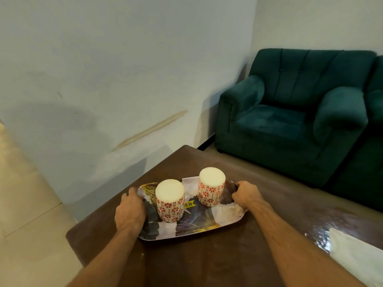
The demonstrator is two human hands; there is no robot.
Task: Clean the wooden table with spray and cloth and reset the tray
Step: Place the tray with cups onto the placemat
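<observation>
A rectangular tray (209, 221) with a purple, grey and gold leaf print lies on the dark wooden table (207, 262), near its far left corner. Two white cups with red flower patterns stand upside down on it: one at the left (170, 200), one at the right (211, 187). A yellow price sticker (189, 204) sits between them. My left hand (130, 212) grips the tray's left rim and my right hand (246, 194) grips its right rim. No spray bottle or cloth is in view.
A dark green velvet armchair (294, 112) stands beyond the table at the right, with a second green seat (375, 100) beside it. A pale wall runs along the left. Light glares on the table's right part (350, 245). Beige floor tiles (27, 214) lie at the left.
</observation>
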